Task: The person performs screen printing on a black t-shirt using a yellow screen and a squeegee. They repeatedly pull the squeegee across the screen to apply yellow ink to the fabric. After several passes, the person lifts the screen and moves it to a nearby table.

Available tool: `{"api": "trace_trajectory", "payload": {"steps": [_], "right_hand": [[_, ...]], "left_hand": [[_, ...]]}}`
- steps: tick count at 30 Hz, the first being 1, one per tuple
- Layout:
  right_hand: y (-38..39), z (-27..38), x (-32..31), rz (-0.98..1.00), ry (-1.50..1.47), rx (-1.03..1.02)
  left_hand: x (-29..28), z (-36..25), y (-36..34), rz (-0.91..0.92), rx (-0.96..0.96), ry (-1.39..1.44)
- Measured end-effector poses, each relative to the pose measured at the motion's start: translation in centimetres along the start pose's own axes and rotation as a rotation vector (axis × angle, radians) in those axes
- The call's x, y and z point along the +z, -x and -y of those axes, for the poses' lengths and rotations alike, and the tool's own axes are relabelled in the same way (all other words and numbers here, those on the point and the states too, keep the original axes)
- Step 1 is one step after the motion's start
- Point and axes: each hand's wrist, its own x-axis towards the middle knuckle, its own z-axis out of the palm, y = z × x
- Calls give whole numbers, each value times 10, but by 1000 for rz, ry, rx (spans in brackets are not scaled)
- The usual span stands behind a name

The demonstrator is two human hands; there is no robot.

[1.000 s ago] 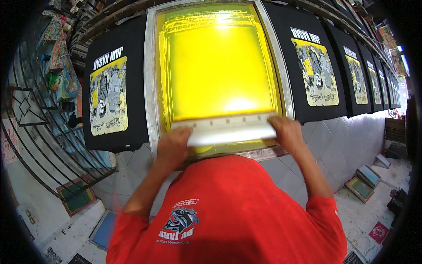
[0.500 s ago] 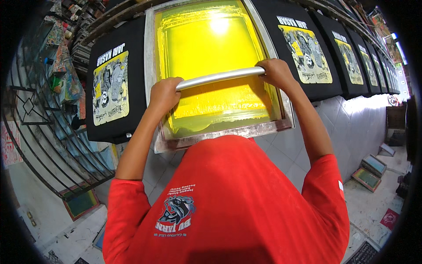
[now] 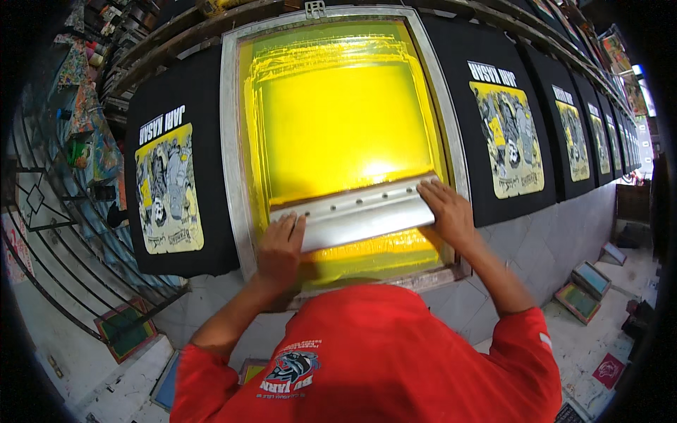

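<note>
A wide metal squeegee (image 3: pixel 363 217) lies across the near part of a screen-printing frame (image 3: pixel 231 141), its blade edge on the mesh and its flat face tilted up toward me. My left hand (image 3: pixel 281 248) grips the squeegee's left end, fingers laid over the metal. At the other end my right hand (image 3: pixel 448 213) holds it the same way. Bright yellow ink (image 3: pixel 338 130) covers the mesh, with thicker streaks along the far edge and below the squeegee. The blade's underside is hidden.
Black printed shirts stretched on boards flank the frame: one shirt (image 3: pixel 211 233) at the left, a row beginning with another shirt (image 3: pixel 458 106) at the right. A metal hinge clamp (image 3: pixel 315 9) sits at the frame's far edge. Curved metal railings (image 3: pixel 53 271) stand at left; spare screens (image 3: pixel 578 302) lie lower right.
The squeegee has come toward me and tipped, so its holed flat face now shows. My hands came with it, from fists around its ends to fingers over the top. The view has shifted.
</note>
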Motion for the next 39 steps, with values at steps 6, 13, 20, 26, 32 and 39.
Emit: {"api": "trace_trajectory", "payload": {"steps": [6,13,20,26,32,39], "right_hand": [[-159,-66,10,-71,68,-47],[-275,-89,-59,116,82,-101],[-32,9,-83,108,61,25],[118,67,-43,105,-58,81],[101,57,-12,-33,35,9],[-26,-3,-5,-43,47,-31]], "left_hand": [[45,111,-140,-26,48,-28],[-17,169,-258,214,1,68],[-77,28,-60,184,-4,123],[-69,-48,73,237,23,242],[-32,-42,74,91,36,136],[1,35,-37,97,10,74]]}}
